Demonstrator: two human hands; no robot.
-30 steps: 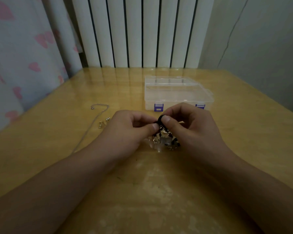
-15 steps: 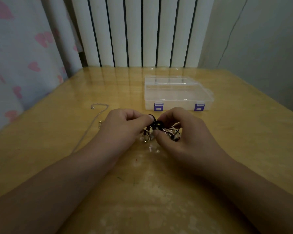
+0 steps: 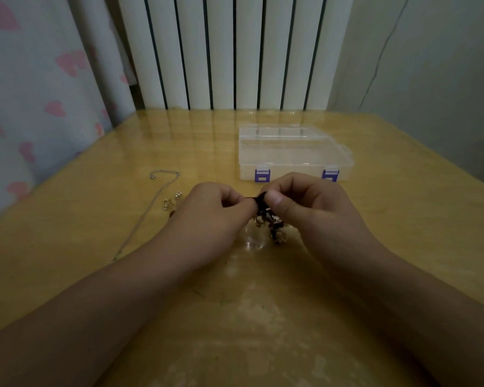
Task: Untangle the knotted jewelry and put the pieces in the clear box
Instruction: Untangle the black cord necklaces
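Just in front of the shut clear box [image 3: 295,152], both hands, left hand [image 3: 207,216] and right hand [image 3: 310,208], have drawn together again, pinching the dark knotted jewelry [image 3: 268,222] higher off the desk [image 3: 403,247], the tangle seemingly not yet freed.

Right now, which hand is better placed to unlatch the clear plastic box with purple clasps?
Probably the right hand: it sits just in front of the clear plastic box, between its purple clasps. The left hand is farther off. Both pinch the dark knotted jewelry, so one must let go.
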